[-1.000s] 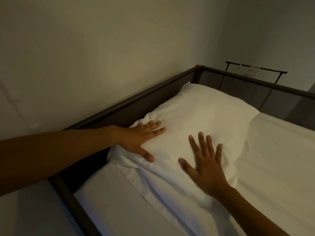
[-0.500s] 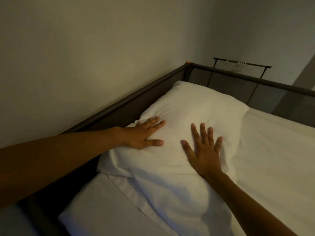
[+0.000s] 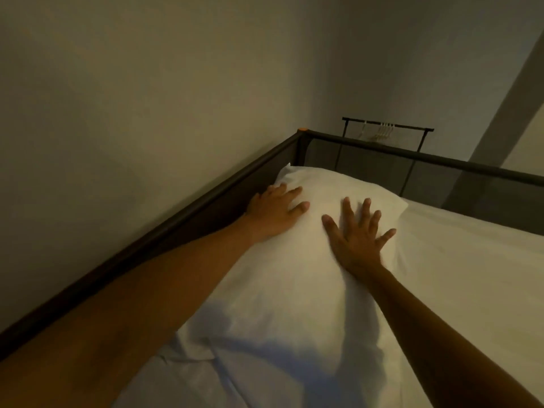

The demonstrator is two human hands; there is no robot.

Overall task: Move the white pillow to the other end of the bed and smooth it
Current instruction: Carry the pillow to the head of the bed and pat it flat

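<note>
The white pillow [image 3: 294,278] lies on the white sheet of the bed [image 3: 471,275], pushed into the far left corner against the dark frame. My left hand [image 3: 273,212] rests flat on the pillow's left side, close to the frame rail, fingers apart. My right hand [image 3: 357,234] presses flat on the pillow's upper middle with fingers spread wide. Neither hand grips anything. My forearms cover part of the pillow's near end.
A dark bed frame rail [image 3: 182,219] runs along the plain wall [image 3: 132,113] on the left. A mesh end panel [image 3: 426,172] closes the far end. Behind it stands a black clothes rack [image 3: 385,129] with white hangers.
Both hands have slid farther up the pillow toward the far corner. The camera has moved closer and lower over the bed.
</note>
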